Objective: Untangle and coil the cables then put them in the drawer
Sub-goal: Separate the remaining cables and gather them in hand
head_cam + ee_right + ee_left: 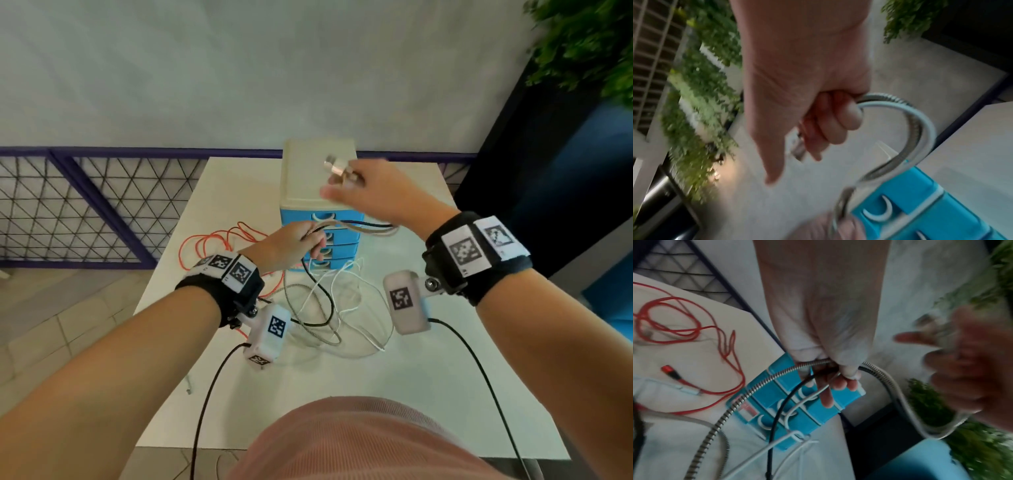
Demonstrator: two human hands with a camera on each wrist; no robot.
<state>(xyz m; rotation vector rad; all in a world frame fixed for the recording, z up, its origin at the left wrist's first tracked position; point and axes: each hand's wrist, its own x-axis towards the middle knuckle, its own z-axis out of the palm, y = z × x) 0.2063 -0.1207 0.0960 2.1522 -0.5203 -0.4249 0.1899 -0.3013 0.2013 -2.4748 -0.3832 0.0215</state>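
Coiling is judged barely started: one loop of the metal-braided cable is strung between the two hands above the white table, nothing finished, nothing stowed.

Largest first. The table carries everything. At its far edge stands the blue drawer unit with a cream top; four drawer fronts can be counted in the left wrist view, all appearing shut. No cable is seen inside any drawer.

Cables counted: four. The red cable is spread loose on the table left of the drawer unit, apart from the rest, untouched. The braided cable, the black cable and the white cable are crossed in a tangle on the table in front of the unit.

Left hand: fingers curled tight on the braided cable just in front of the drawer fronts; black and white strands are also seen running through that grip in the left wrist view.

Right hand: raised above the unit's top, fingers clamped on the braided cable near its metal connector end; picture blurred, exact pinch not readable.

Left to do, as judged: braided cable to be freed and wound, three more cables to be separated and coiled, a drawer to be opened, all four stowed.
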